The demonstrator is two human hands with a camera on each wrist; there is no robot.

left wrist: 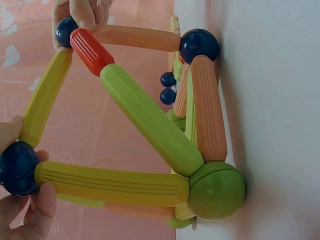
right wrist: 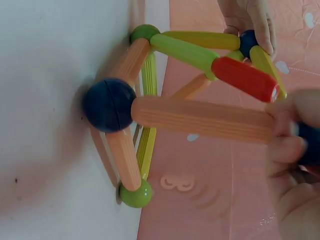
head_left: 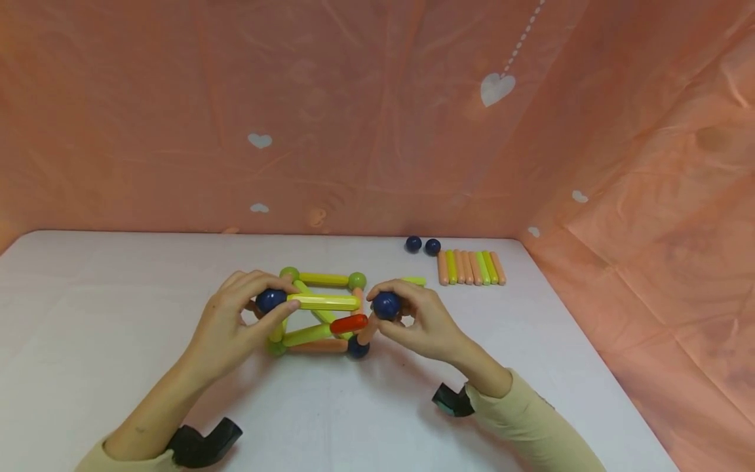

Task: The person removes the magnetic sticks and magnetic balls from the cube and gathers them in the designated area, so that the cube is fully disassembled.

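Dark-blue balls (head_left: 414,244) are numbering five (two are lying loose near eight sticks (head_left: 466,268) in a row), green balls (head_left: 356,280) three; one stick frame (head_left: 318,346) is standing on the surface (head_left: 330,419). Both forearms are angling inward, the left hand (head_left: 227,324) and right hand (head_left: 427,321), held apart, each pinching one blue ball atop it

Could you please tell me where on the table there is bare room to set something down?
The white table is bare left of the left hand, between the two black wrist devices, and between the row of sticks and the right sleeve. It is crowded around the stick-and-ball frame and right hand, and beside two loose blue balls.
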